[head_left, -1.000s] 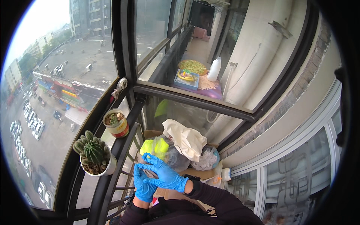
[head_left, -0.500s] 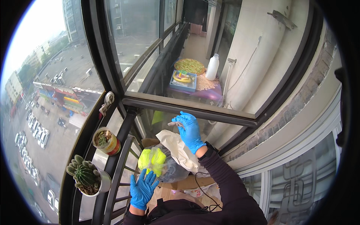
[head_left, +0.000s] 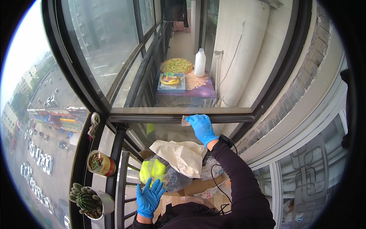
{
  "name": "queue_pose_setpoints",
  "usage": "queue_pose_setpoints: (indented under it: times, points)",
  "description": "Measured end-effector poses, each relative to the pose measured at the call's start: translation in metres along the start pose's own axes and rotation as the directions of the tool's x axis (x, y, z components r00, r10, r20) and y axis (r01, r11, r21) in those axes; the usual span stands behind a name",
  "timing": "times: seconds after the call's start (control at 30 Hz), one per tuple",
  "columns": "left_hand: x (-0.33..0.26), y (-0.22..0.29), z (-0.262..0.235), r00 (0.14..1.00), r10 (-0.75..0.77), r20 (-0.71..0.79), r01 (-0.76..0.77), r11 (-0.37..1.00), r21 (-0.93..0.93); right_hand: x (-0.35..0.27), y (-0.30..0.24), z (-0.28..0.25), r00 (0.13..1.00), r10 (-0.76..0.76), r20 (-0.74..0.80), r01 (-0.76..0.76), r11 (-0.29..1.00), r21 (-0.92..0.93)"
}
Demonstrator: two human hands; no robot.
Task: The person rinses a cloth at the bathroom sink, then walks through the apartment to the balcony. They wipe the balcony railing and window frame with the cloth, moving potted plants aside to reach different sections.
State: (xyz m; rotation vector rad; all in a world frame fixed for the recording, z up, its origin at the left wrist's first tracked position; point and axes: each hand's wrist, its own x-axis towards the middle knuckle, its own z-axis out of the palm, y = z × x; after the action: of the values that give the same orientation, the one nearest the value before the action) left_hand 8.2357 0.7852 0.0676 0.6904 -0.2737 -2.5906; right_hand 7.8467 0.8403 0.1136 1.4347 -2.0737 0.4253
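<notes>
Glazed balcony enclosure, with a dark metal crossbar point(head_left: 152, 118) spanning mid-view. Blue-gloved right hand point(head_left: 202, 128), just off the dial's centre at five o'clock, has its fingers pinched on a small greyish-brown cloth point(head_left: 185, 121) set against the crossbar; blue-gloved left hand point(head_left: 149, 198), at seven o'clock, has fingers spread wide near a neon-yellow bundle point(head_left: 151, 170). Potted cactus point(head_left: 86, 198) stands between seven and eight o'clock.

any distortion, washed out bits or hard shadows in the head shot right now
Head view: fisheye bowing in the dark metal window frame; head view: pale hazy sky washed out, upper left; head view: soft light, no hard shadow visible beside the blue-gloved right hand.
</notes>
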Motion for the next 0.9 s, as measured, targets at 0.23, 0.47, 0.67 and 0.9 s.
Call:
queue_pose_setpoints:
  times: [0.23, 0.47, 0.67, 0.9]
  points:
    - [-0.001, -0.003, -0.006, 0.999, -0.018, -0.028, 0.019, 1.000, 0.013, -0.059, 0.092, -0.053, 0.992, 0.126, 0.022, -0.117, 0.963, -0.245]
    - [0.001, -0.004, -0.020, 0.999, -0.040, 0.031, 0.040, 0.999, -0.001, -0.121, 0.179, -0.090, 0.912, 0.406, 0.065, -0.300, 0.765, -0.569]
    - [-0.001, -0.004, -0.020, 0.998, -0.053, 0.021, 0.054, 0.998, -0.021, -0.122, 0.187, -0.070, 0.745, 0.658, -0.107, -0.580, 0.562, -0.590]
    - [-0.011, -0.003, -0.026, 0.999, -0.051, 0.006, 0.051, 0.995, -0.089, -0.118, 0.183, -0.047, 0.484, 0.869, -0.104, -0.867, 0.461, -0.190]
